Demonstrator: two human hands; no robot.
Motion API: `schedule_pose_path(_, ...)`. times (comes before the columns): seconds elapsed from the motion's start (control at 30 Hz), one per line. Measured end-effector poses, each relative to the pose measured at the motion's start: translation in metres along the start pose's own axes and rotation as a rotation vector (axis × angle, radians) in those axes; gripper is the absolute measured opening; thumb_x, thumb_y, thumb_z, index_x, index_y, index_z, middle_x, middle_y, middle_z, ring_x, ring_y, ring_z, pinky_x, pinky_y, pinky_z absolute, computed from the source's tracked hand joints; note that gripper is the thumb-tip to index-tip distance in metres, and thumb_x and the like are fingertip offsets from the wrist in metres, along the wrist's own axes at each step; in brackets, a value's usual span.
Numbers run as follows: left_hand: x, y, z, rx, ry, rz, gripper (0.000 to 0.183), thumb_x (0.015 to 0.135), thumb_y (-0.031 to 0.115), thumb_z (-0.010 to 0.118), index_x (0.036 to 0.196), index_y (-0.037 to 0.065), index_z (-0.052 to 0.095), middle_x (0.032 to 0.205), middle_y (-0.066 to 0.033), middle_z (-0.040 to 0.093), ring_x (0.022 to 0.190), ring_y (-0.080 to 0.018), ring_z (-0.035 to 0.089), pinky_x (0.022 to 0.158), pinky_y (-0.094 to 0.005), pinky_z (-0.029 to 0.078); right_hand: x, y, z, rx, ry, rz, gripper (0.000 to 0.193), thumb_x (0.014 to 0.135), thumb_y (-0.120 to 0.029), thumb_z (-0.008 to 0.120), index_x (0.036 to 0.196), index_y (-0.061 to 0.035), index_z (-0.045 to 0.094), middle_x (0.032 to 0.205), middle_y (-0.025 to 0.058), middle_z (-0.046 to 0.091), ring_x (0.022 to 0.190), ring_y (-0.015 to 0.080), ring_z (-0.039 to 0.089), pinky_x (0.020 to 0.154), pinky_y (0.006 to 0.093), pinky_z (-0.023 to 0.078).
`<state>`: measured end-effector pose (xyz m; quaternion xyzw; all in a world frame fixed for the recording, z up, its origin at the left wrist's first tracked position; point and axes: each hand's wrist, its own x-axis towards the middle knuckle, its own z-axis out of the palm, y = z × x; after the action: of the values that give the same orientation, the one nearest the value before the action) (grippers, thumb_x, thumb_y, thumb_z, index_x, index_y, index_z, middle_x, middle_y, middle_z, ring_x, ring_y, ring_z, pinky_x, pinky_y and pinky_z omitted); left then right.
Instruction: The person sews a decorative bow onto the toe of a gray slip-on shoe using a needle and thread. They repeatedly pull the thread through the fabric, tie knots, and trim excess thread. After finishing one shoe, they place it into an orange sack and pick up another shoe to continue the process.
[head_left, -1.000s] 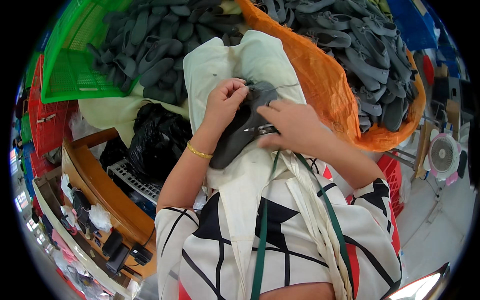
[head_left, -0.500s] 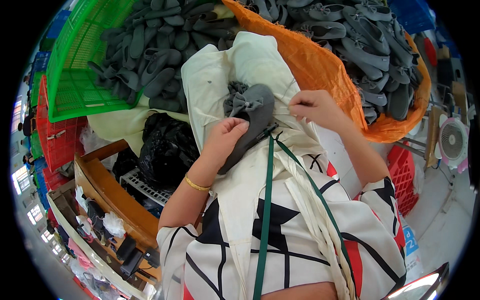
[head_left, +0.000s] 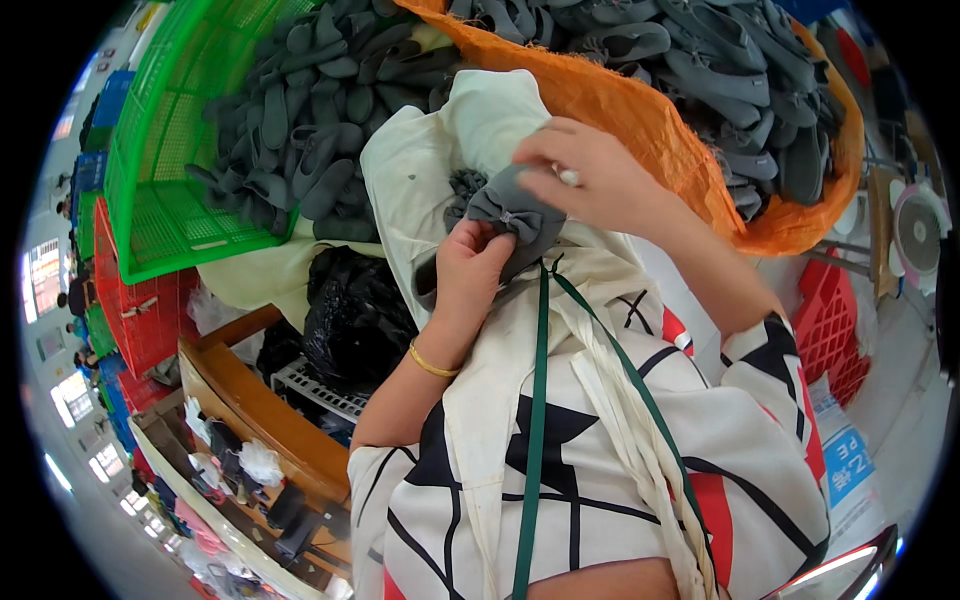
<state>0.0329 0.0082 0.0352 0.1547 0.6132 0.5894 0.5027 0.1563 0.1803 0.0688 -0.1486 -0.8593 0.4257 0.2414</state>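
Over my lap, my left hand grips a grey slip-on shoe, thumb and fingertips closed at the edge of its fabric bow. The shoe's toe points up and away from me. My right hand is at the toe with its fingers curled. A small white thing shows among them; its kind is unclear. Just left of the shoe, a bunch of dark grey bows lies on the white cloth covering my legs.
A green crate with many grey shoes stands at the far left. Far right, an orange sack holds more. Beside my left arm are a black plastic bag and a wooden drawer. A fan stands at the right.
My right hand has moved left and away from me onto the shoe's toe. My left hand has shifted slightly right, and the shoe has turned, its bow now facing more toward me.
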Motion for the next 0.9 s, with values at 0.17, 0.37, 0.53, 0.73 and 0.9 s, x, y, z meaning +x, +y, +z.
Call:
schedule_pose_path(0.17,-0.009,-0.01,-0.021,0.243,-0.044,0.154,0.01,0.088,-0.001,0.063,0.098,0.001,0.065,0.084,0.0063,0.061,0.073,-0.0003,0.049,0.067,-0.0173,0.041,0.011,0.002,0.04,-0.125,-0.109,-0.096,0.022,0.084,-0.019,0.072,0.097,-0.0033,0.065,0.09,0.0133,0.062,0.083,0.0304,0.062,0.075,0.0374,0.051)
schedule_pose_path(0.37,-0.015,-0.008,-0.033,0.198,-0.029,0.107,0.003,0.091,0.003,0.063,0.092,0.0,0.064,0.081,0.0074,0.057,0.074,-0.0018,0.048,0.067,-0.0189,0.04,-0.003,0.017,0.056,0.047,0.009,0.085,0.025,0.083,-0.023,0.074,0.096,-0.0033,0.066,0.092,0.0147,0.062,0.084,0.0322,0.062,0.076,0.0386,0.051)
schedule_pose_path(0.53,-0.012,0.01,-0.029,0.356,0.093,0.086,0.026,0.094,0.011,0.067,0.074,0.001,0.054,0.072,0.0085,0.046,0.068,-0.0029,0.037,0.057,-0.0224,0.031,-0.021,0.033,0.05,-0.059,0.028,0.199,0.044,0.083,-0.045,0.073,0.095,-0.0034,0.068,0.09,0.0162,0.063,0.086,0.0356,0.061,0.078,0.0426,0.05)
schedule_pose_path(0.73,0.006,0.027,-0.013,0.723,-0.017,0.585,0.011,0.092,0.003,0.067,0.101,-0.004,0.069,0.091,-0.0038,0.068,0.083,-0.0117,0.061,0.079,-0.0246,0.049,-0.031,0.047,0.025,0.381,-0.091,0.585,0.065,0.089,-0.06,0.061,0.089,0.0044,0.07,0.084,0.0214,0.069,0.077,0.0313,0.064,0.074,0.0428,0.05)
schedule_pose_path(0.9,0.033,0.039,-0.014,0.776,0.075,0.796,0.015,0.093,0.002,0.066,0.107,-0.003,0.068,0.098,-0.0066,0.07,0.089,-0.0134,0.063,0.085,-0.0257,0.048,0.009,0.078,-0.04,0.634,0.33,0.757,0.062,0.093,-0.058,0.06,0.094,0.0023,0.072,0.086,0.0122,0.069,0.084,0.0185,0.063,0.075,0.032,0.05)
